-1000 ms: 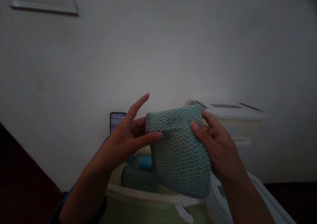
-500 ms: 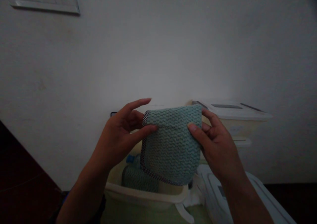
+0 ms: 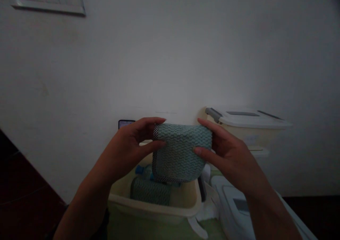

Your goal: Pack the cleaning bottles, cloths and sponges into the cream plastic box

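Between my two hands is a folded, pale blue-green textured cleaning cloth (image 3: 182, 155) with a black-and-white checked edging. My left hand (image 3: 132, 144) pinches its left edge, thumb in front and fingers behind. On the right side, my right hand (image 3: 225, 151) grips it the same way, its thumb on the front face. Below the cloth stands an open cream plastic bin (image 3: 159, 211). Inside it lie another folded green cloth (image 3: 150, 192) and a clear bottle with a blue cap (image 3: 139, 169), partly hidden.
A lidded storage box (image 3: 247, 130) stands back right against the white wall. A pale lid (image 3: 231, 201) lies at the right beside white cloth-like material (image 3: 209, 201). Behind my left hand shows part of a phone (image 3: 124, 123). The table surface (image 3: 138, 229) is green.
The cloth has moved slightly down and looks shorter, its lower edge now higher. My right hand has shifted its hold, with the index finger now at the top edge. My left index finger has come down.
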Available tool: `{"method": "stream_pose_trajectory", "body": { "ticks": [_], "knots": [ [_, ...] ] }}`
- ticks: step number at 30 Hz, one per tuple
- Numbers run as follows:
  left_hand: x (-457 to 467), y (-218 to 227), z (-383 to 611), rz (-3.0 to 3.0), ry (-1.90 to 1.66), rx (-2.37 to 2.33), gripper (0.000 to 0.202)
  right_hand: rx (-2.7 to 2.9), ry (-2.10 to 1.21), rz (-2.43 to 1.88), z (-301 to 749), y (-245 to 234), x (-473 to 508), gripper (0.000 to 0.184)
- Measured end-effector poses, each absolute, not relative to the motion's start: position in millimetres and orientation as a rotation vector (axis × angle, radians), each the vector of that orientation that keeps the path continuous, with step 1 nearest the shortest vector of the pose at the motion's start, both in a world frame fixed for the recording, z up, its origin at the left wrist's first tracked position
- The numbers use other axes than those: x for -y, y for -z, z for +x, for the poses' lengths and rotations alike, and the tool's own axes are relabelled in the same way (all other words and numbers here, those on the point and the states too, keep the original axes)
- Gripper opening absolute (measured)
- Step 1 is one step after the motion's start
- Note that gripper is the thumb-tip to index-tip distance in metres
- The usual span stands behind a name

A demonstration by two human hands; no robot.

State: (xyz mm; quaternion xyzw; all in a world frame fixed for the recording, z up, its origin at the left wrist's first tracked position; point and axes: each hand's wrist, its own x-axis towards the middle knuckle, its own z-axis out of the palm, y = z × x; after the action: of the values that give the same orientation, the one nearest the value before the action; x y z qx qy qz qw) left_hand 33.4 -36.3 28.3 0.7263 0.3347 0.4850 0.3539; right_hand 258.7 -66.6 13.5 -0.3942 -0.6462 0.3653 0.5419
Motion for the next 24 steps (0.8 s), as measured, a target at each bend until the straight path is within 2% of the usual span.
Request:
{"method": "stream_pose_trajectory", "body": {
  "ticks": [4, 9, 13, 16, 19, 24],
  "knots": [
    [38, -29, 32, 1.968, -1.291, -0.94, 0.039, 1.597, -0.717, -1.021, 263, -13, 66, 0.048],
    [44, -33, 36, 2.028, -1.302, -1.073, 0.037, 1.671, -0.366, -1.162, 263, -16, 66, 0.033],
    [47, -34, 41, 2.012, -1.275, -1.126, 0.032, 1.605, -0.284, -1.188, 260, -19, 65, 0.023],
    [45, -33, 46, 1.967, -1.304, -1.108, 0.028, 1.527, -0.417, -1.129, 260, -20, 64, 0.019],
    [40, -32, 49, 1.892, -1.353, -1.084, 0.026, 1.445, -0.76, -0.982, 261, -19, 63, 0.017],
    [31, -28, 43, 1.724, -1.242, -0.966, 0.045, 1.36, -1.091, -0.768, 257, -17, 64, 0.035]
  ]
}}
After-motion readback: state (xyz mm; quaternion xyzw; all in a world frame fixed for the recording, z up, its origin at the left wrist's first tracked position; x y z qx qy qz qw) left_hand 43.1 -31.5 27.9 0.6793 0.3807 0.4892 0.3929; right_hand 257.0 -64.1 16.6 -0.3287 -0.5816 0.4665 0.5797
